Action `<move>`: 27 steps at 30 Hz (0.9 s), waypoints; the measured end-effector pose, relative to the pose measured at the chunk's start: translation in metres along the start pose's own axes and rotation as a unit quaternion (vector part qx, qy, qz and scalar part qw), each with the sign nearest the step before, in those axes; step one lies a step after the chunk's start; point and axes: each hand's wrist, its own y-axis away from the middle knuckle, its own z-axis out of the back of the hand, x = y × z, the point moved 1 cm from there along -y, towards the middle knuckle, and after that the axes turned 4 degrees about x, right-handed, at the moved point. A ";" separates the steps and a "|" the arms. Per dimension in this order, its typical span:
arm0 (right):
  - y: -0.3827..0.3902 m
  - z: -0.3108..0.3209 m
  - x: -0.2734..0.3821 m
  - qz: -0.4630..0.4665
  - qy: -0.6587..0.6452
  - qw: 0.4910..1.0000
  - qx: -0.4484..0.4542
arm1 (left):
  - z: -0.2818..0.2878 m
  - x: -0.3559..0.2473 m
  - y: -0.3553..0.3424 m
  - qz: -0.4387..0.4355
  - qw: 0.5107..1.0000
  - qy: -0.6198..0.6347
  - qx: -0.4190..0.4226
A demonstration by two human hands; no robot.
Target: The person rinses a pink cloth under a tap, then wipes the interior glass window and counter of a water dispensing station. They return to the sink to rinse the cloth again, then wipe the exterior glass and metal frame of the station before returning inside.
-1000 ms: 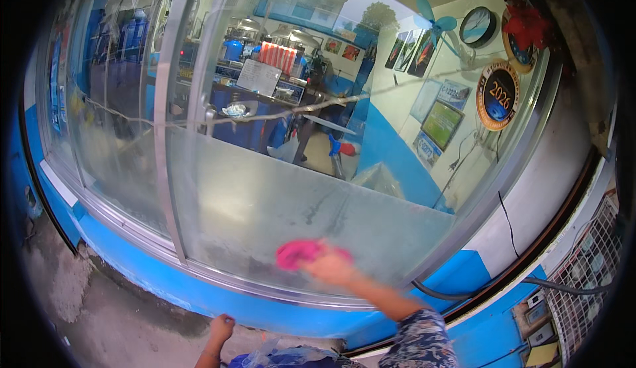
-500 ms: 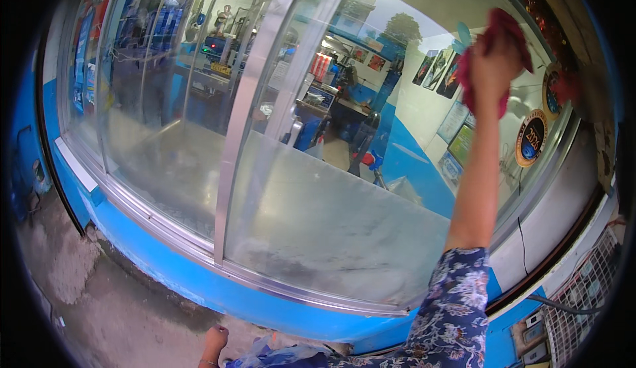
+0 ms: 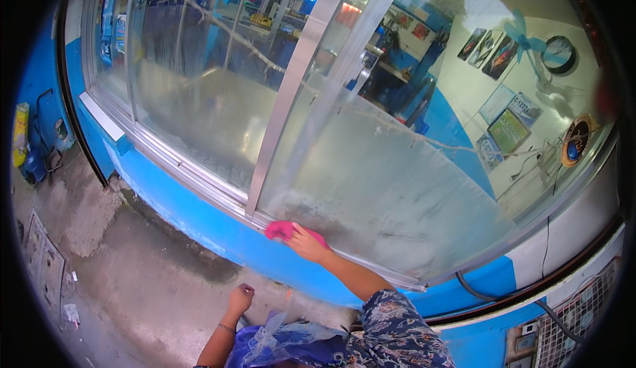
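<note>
My right hand (image 3: 308, 243) is closed on a pink cloth (image 3: 281, 229) and presses it to the metal sill (image 3: 238, 209) along the bottom of a large glass window, just right of an upright metal frame bar (image 3: 291, 96). Above the cloth, the lower pane (image 3: 397, 189) looks hazy, with dark smudges near its base. My left hand (image 3: 242, 298) hangs low in front of the blue wall, its fingers curled into a loose fist, apart from everything; nothing shows in it.
Behind the glass are a teal fan (image 3: 523, 40), a wall clock (image 3: 560, 54) and framed pictures. A wire grid (image 3: 583, 308) and a dark hose (image 3: 474, 288) sit at lower right. Bare concrete (image 3: 152, 268) runs below the blue wall; a yellow-and-blue object (image 3: 23, 143) stands far left.
My right hand has brought the cloth from the upper right of the glass down to the bottom sill near the middle. My view has tilted down. My left hand remains low and closed.
</note>
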 end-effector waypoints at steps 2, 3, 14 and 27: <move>0.053 -0.028 0.016 -0.086 -0.071 0.989 0.097 | 0.006 0.016 0.006 0.014 1.000 -0.009 -0.008; 0.080 -0.034 0.019 -0.121 -0.077 0.987 0.067 | 0.011 0.028 0.011 0.032 0.999 -0.014 0.001; 0.473 0.039 0.124 -0.858 -0.073 0.494 0.116 | 0.001 0.046 0.011 -0.018 0.988 -0.107 0.111; 0.399 -0.005 0.045 -0.815 -0.105 0.354 -0.446 | 0.016 -0.009 -0.008 -0.051 0.980 -0.124 0.145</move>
